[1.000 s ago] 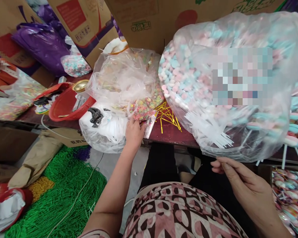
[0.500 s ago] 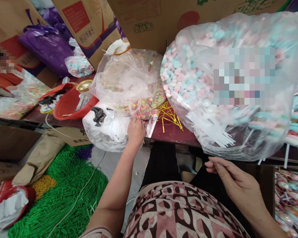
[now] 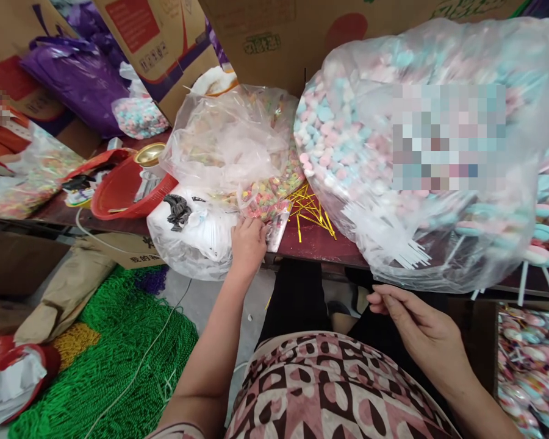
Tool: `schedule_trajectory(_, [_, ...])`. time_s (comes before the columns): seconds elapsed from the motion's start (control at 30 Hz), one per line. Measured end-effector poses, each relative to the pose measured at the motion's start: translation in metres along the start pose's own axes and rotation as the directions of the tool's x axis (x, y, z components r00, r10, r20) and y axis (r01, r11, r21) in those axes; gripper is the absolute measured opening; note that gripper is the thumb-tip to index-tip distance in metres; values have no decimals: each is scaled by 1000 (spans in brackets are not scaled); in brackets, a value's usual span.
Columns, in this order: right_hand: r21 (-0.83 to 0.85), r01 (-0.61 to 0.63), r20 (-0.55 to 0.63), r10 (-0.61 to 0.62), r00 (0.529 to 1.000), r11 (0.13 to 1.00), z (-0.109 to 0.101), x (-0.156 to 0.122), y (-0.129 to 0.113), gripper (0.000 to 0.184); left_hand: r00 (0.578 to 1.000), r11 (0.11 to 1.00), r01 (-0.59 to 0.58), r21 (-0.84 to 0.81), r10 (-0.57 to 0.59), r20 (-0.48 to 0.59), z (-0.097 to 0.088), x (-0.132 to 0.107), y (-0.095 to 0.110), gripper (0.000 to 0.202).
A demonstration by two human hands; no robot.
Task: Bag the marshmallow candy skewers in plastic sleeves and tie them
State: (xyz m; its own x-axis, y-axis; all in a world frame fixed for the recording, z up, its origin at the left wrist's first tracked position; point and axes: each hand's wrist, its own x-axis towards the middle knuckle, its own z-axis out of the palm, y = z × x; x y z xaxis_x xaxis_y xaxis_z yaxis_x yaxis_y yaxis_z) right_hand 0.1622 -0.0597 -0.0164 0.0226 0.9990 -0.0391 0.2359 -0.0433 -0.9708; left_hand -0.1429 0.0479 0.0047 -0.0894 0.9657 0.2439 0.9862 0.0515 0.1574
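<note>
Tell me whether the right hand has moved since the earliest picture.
Yes. The right hand has shifted a little to the left, judged against the bundle of white sticks.

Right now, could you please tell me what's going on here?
The person's left hand is at the near edge of some colourful sweets on the table. The right hand is held clear of the table, thumb and forefinger pinched; whether it holds anything is unclear. Gold strips lie between those sweets and a large clear bag.
</note>
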Motion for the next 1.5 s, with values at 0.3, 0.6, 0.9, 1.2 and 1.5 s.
schedule_trajectory(0.3, [466,-314,252,216,943,827,9,51,-31,43,769,671,-632,-388,606,-203,-13,-43,95,20])
schedule_trajectory(0.6, [376,-212,12,224,974,902,-5,55,-40,27,863,572,-413,-709,493,-105,-5,-43,110,16])
schedule_trajectory(0.9, [255,-20,-82,42,996,967,-6,45,-33,18,769,121,563,-817,285,572,-4,-41,125,39])
schedule_trajectory(1.2, [166,-71,-47,80,996,984,-29,58,-32,26,851,504,149,-851,374,370,-18,-36,124,19])
schedule_trajectory(1.5, [185,-66,-109,87,990,981,-21,44,-21,33,853,520,114,-847,386,352,-8,-38,128,27])
